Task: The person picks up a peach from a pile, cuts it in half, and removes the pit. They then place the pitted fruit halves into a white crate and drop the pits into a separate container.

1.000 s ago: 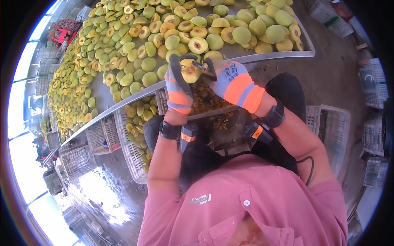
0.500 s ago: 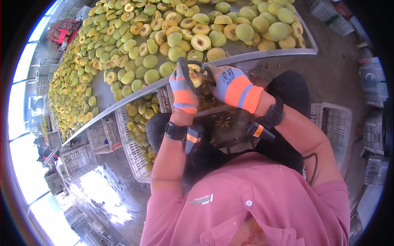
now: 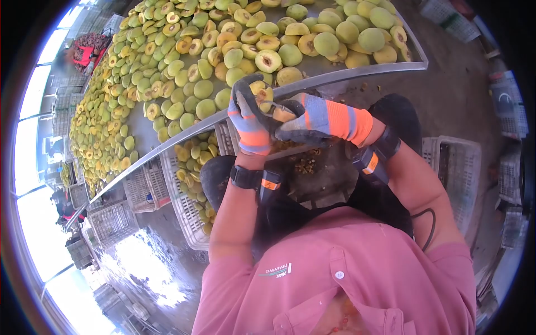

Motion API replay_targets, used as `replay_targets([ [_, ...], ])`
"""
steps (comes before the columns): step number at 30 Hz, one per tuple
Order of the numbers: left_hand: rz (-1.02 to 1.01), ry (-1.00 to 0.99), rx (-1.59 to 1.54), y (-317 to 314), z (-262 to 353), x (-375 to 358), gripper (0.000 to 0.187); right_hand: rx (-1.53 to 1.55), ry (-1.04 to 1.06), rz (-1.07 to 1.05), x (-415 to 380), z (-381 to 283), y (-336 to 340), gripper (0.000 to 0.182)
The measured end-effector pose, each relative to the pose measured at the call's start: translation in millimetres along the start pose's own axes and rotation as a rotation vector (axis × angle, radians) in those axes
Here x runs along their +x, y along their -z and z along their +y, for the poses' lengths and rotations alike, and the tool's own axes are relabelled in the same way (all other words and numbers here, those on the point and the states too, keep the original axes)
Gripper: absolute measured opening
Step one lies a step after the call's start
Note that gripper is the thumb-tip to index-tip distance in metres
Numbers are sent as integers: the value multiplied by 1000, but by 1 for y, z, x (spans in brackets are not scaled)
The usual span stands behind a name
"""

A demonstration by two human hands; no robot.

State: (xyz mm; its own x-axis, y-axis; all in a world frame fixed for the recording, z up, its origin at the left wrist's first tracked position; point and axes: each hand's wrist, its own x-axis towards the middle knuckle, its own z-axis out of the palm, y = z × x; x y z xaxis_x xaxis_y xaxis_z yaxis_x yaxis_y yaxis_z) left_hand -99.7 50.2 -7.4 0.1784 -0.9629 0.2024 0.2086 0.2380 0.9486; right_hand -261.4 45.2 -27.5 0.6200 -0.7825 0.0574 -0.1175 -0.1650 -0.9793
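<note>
My left hand (image 3: 249, 117), in a grey, blue and orange work glove, is closed around a peach half (image 3: 261, 95) with yellow flesh and a brown middle. Close against it, my right hand (image 3: 310, 120), gloved alike, grips a small pitting tool with a brown handle (image 3: 283, 114). The tool's thin metal end reaches to the cut face; its exact shape is hard to make out. Both hands are just over the near metal rim (image 3: 352, 74) of a table heaped with green-yellow peaches (image 3: 268, 60), many of them halved.
Under the table edge, a white plastic crate (image 3: 184, 206) holds more peach pieces. Other crates stand at left (image 3: 113, 220) and right (image 3: 458, 178). Scraps (image 3: 307, 166) lie below my hands. A person in patterned clothing (image 3: 89, 47) sits at the far left.
My right hand has turned, its fingers now reaching under the peach half and the tool handle showing. My left hand has tilted the cut face upward. Both hands remain together.
</note>
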Motion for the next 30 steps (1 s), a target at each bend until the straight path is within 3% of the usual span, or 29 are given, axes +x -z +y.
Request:
replay_targets([
  [1, -40, -87, 176, 0, 4, 1, 25, -94, -15, 114, 5, 0, -4, 36],
  [4, -121, -358, 650, 4, 4, 3, 35, 33, -211, 184, 8, -11, 1, 40],
  [5, -108, -458, 776, 16, -10, 5, 39, 31, -145, 278, 12, -4, -4, 39],
  [8, -144, -298, 542, 3, 5, 3, 31, -12, -174, 490, 21, 10, -13, 34],
  [10, -159, -323, 552, 7, -2, 5, 29, 24, -87, 555, 26, 6, -12, 32],
  [13, -172, -13, 223, -4, 6, -6, 35, 182, -66, 593, 36, 15, -10, 30],
  [16, -233, 130, -31, -5, 3, -10, 49, 264, -120, 543, 36, 11, -5, 29],
  [17, -292, 132, 28, 0, 3, -8, 52, 269, -143, 521, 35, 8, -2, 29],
  [20, -323, 614, -315, 11, 15, -2, 49, -88, -9, 457, 30, -7, 5, 29],
  [23, -321, 486, -49, 14, 7, 1, 39, -251, 61, 355, 39, 10, -1, 29],
  [26, -224, 406, -10, 22, -9, 3, 37, -169, 108, 476, 24, -17, -1, 31],
  [28, -238, 369, 20, 21, 5, 2, 44, -473, 39, 472, 17, -14, -6, 34],
  [30, -226, 140, 256, 26, -4, 0, 45, -705, -75, 389, 11, -19, -10, 33],
])
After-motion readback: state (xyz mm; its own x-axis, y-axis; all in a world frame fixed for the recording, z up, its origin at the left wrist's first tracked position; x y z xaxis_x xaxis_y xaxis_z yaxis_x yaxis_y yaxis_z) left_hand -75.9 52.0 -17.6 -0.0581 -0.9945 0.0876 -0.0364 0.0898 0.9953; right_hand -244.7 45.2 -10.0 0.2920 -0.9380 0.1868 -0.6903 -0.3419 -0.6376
